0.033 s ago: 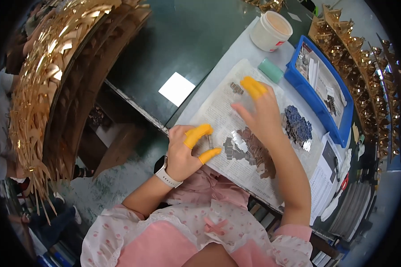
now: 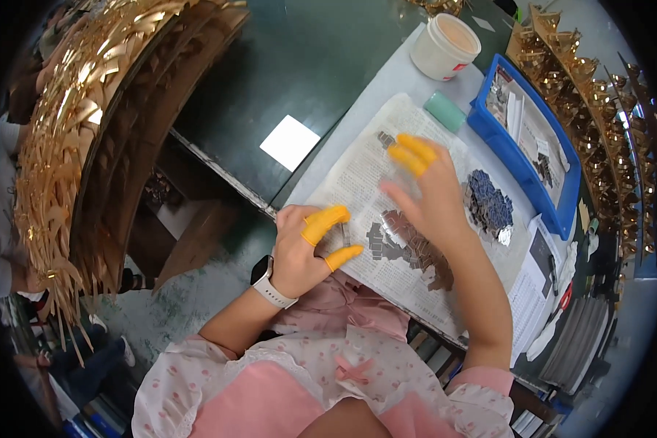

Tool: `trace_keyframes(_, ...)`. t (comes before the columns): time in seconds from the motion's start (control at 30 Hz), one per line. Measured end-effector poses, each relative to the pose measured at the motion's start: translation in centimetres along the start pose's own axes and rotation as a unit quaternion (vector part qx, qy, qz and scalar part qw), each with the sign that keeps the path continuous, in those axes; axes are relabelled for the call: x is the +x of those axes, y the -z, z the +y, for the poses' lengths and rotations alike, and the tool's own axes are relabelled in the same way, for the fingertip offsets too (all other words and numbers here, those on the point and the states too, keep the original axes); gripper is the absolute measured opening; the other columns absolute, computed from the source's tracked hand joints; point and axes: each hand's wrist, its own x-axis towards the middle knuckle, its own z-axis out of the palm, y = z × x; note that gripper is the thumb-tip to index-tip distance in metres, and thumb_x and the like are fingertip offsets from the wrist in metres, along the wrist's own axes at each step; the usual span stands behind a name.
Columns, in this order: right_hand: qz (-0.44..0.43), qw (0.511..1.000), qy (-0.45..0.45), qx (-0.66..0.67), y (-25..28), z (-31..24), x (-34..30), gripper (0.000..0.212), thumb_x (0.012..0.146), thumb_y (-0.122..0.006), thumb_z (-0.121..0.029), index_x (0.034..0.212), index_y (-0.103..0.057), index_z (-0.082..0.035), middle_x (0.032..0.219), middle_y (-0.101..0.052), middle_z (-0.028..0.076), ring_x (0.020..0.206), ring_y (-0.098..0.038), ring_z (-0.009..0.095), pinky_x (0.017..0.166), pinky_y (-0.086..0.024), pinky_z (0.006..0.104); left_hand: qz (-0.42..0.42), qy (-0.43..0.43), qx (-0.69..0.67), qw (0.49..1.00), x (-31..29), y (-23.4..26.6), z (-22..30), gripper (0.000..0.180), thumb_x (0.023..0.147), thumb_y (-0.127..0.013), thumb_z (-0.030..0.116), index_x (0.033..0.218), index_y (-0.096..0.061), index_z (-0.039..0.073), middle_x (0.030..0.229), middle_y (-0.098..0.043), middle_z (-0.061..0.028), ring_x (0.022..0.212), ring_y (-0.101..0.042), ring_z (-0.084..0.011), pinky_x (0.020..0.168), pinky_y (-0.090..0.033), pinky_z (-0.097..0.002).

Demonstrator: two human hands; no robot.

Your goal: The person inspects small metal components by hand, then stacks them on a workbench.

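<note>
My left hand (image 2: 303,237), with yellow finger covers on its finger and thumb, rests at the near left edge of a newspaper sheet (image 2: 358,171). Between those covered tips it holds a short strip of small metal pieces (image 2: 345,233). Over the sheet, my right hand (image 2: 431,182) has its fingers and thumb apart, slightly blurred. Two yellow-covered fingertips are beside a small cluster of grey pieces (image 2: 386,139). A pile of flat grey-brown metal pieces (image 2: 416,248) lies between the hands, partly under the right wrist. Right of that wrist is a heap of bluish pieces (image 2: 489,198).
Beyond the sheet are a white tub (image 2: 445,47) and a green cylinder (image 2: 444,111). A blue tray (image 2: 482,128) holds papers and loose pieces. Printed papers (image 2: 529,306) lie to the right. Gold decorations (image 2: 98,73) rise at far left. A white square (image 2: 290,143) sits on the dark table.
My right hand's covered fingertips have shifted slightly left and nearer, against the small grey cluster. The bright glint on the grey-brown pile has faded. My left hand has stayed put.
</note>
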Motion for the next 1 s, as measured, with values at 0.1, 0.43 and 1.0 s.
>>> trace_keyframes(0.1,-0.156,0.985,0.06,0.033,2.9,-2.2,-3.1,0.051,0.083,-0.087,-0.035,0.125,-0.073,-0.008,0.146,-0.062,0.015,0.141,-0.048,0.044,0.116,-0.039,0.0528,-0.036,-0.013,-0.013,0.999,-0.4,0.0,-0.2,0.062,0.072,-0.095,0.033,0.125,-0.072,0.01,0.107,-0.074,-0.0014,0.1,-0.063,-0.0244,0.096,-0.041,-0.0405)
trace_keyframes(0.43,-0.22,0.975,0.022,0.008,3.2,-2.9,-6.5,0.051,0.079,-0.085,-0.043,0.117,-0.077,-0.009,0.15,-0.06,0.013,0.148,-0.04,0.043,0.118,-0.032,0.0618,-0.057,-0.028,-0.014,0.998,0.2,-0.7,0.1,0.061,0.071,-0.094,0.036,0.123,-0.075,0.011,0.102,-0.074,0.0016,0.098,-0.063,-0.0211,0.095,-0.04,-0.0396)
trace_keyframes(1.0,-0.229,0.941,-0.127,0.213,3.5,-3.4,-5.6,0.027,0.08,-0.092,-0.017,0.094,-0.072,-0.006,0.088,-0.071,0.005,0.086,-0.068,0.024,0.074,-0.053,0.0353,-0.05,-0.043,0.0,0.998,-0.1,-0.8,-0.4,0.063,0.07,-0.095,0.038,0.122,-0.073,0.01,0.106,-0.075,0.0003,0.097,-0.064,-0.0228,0.094,-0.041,-0.0404)
